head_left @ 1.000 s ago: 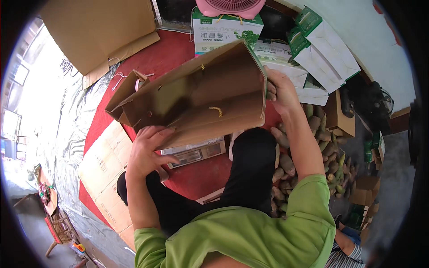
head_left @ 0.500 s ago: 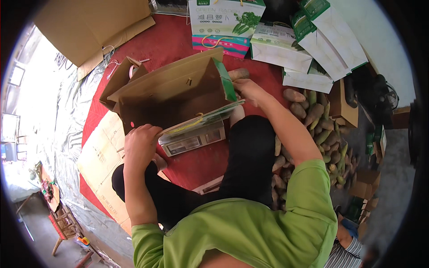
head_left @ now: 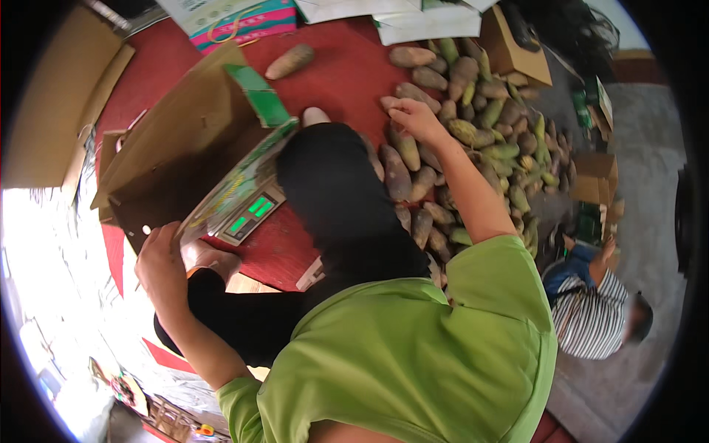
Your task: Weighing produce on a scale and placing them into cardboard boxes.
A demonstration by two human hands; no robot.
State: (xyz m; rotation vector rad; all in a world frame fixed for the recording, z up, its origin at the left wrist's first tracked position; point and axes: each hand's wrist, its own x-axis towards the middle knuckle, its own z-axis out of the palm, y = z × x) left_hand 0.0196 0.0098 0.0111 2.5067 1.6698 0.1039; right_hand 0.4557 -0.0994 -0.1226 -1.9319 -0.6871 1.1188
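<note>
An open cardboard gift box (head_left: pixel 173 125) with a green side flap stands tilted on a digital scale (head_left: pixel 255 218), whose display glows green. My left hand (head_left: pixel 159 266) grips the box's near left edge, fingers curled over the rim. To the right, my right hand (head_left: pixel 419 124) hovers low over a heap of long radishes (head_left: pixel 464 74), green and muddy brown-purple. Its fingers are apart and point left beside a radish at the heap's edge; whether they touch it I cannot tell. One single radish (head_left: pixel 290 61) lies on the red mat (head_left: pixel 340 59) beyond the box.
A large brown carton (head_left: pixel 52 96) stands at the far left. White and pink gift boxes (head_left: pixel 244 26) line the far edge. An open carton (head_left: pixel 517 48) sits behind the heap. At the lower right a person in a striped shirt (head_left: pixel 591 317) is close to the floor.
My right hand has left the box's green flap and moved right to the heap. The view has swung right, and the scale's display now shows lit. My left hand stays on the box.
</note>
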